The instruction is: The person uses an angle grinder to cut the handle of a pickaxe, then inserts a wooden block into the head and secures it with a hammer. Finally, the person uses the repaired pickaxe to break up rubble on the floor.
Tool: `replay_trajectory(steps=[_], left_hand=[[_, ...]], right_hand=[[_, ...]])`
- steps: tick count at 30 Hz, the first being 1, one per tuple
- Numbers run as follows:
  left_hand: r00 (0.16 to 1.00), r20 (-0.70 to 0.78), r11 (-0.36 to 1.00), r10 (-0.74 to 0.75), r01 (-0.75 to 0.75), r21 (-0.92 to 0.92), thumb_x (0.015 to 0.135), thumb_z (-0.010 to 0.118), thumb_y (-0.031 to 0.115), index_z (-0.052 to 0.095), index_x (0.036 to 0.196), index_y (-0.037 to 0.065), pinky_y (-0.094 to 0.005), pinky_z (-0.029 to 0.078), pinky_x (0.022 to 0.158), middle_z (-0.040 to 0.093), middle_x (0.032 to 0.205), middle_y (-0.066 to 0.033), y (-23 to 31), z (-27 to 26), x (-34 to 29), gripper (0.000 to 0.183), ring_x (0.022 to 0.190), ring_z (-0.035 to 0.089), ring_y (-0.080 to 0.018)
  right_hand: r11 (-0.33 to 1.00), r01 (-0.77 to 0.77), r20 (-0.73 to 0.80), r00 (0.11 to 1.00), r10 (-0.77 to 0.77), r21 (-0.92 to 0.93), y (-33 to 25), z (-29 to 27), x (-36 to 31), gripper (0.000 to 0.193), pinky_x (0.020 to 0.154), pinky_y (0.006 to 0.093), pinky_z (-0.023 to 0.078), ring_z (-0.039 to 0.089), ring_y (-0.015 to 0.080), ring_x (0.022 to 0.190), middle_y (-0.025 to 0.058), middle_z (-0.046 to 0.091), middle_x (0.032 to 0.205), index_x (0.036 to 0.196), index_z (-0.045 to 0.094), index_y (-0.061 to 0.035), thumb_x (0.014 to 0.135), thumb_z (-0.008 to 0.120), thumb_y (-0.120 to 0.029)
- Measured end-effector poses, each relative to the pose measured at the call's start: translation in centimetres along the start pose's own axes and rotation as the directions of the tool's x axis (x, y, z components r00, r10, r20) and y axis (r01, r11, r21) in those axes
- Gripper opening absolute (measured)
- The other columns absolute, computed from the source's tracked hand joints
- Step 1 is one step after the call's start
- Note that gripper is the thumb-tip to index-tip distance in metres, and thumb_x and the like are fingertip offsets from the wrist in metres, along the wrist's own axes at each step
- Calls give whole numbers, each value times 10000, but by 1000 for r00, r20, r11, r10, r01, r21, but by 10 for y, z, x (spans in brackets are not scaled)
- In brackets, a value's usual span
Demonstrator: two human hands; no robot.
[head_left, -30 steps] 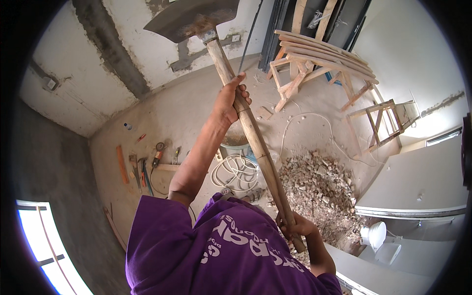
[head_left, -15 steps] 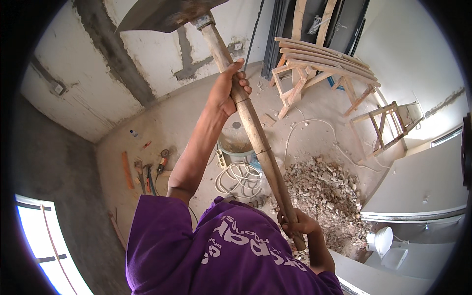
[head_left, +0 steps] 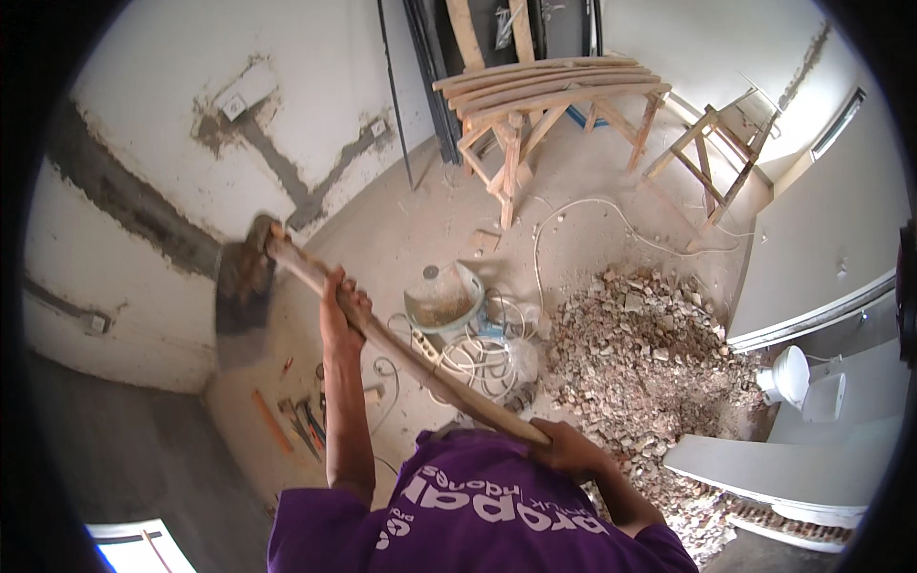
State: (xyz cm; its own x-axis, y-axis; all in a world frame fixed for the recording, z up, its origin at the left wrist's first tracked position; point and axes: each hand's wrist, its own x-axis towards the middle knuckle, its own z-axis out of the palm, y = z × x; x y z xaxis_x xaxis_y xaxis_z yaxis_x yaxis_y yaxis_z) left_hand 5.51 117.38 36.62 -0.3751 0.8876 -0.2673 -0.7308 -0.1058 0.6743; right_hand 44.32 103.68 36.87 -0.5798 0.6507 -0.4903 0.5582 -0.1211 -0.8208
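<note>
My left hand (head_left: 342,304) is wrapped round the upper part of a long wooden handle, not far below its metal head. My right hand (head_left: 565,449) grips the handle's lower end, close to my body. Together they hold a hoe (head_left: 425,371) slanting from upper left to lower right. Its broad metal blade (head_left: 244,301) is smeared by motion and hangs in front of the lower wall at the left. Under the handle, on the floor, lie a coiled white cable (head_left: 468,368) and a power strip (head_left: 425,346).
A rubble heap (head_left: 635,353) spreads to my right. Ahead stands a dusty tub (head_left: 444,298). Farther off are a wooden trestle (head_left: 549,95) bearing planks and a smaller wooden frame (head_left: 712,158). Hand tools (head_left: 304,425) lie at left; a white toilet (head_left: 788,375) stands at right.
The hoe's head has swung down and to the left from the top of the view. Both hands keep their hold; my left has come lower and farther left. The view has shifted too.
</note>
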Motion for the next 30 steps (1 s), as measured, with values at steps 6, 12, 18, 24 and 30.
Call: replay_trajectory(steps=[6,12,18,24,30], left_hand=[[978,-204,998,-54,62,33,882,693,259,523,771,160,-290,465,522,480,625,40,-54,-45,20,226,558,501,-109],[935,-344,988,-86,123,89,824,730,274,497,711,156,-361,477,506,476,593,5,-115,-71,42,284,531,516,-170],[916,-379,989,-130,147,16,822,679,286,459,668,156,-381,466,487,463,564,-30,-179,-84,36,299,485,488,-195],[803,-558,966,-209,259,10,799,683,306,467,686,160,-375,445,515,453,570,-29,-223,-65,33,285,519,482,-195],[794,-538,942,-283,337,1,829,644,262,460,671,144,-369,456,489,488,577,-42,-236,-50,53,270,494,500,-213]], right_hand=[[964,-57,-186,983,7,-261,32,-5,6,452,780,474,505,659,383,874,179,681,931,1244,542,-139,819,645,-254],[956,-37,-319,946,-60,-290,73,-22,7,357,698,475,498,657,368,768,160,658,803,970,574,-91,809,682,-391],[919,-197,-232,965,121,-341,114,-56,-1,489,727,457,509,669,364,807,167,679,819,1025,609,-93,789,689,-514],[903,-237,-232,960,160,-359,148,-93,-11,513,757,461,519,676,356,834,167,696,853,1060,636,-155,777,660,-582],[900,-106,-132,990,54,-424,180,-134,9,496,766,469,511,665,355,857,152,686,893,1059,644,-155,816,632,-588]])
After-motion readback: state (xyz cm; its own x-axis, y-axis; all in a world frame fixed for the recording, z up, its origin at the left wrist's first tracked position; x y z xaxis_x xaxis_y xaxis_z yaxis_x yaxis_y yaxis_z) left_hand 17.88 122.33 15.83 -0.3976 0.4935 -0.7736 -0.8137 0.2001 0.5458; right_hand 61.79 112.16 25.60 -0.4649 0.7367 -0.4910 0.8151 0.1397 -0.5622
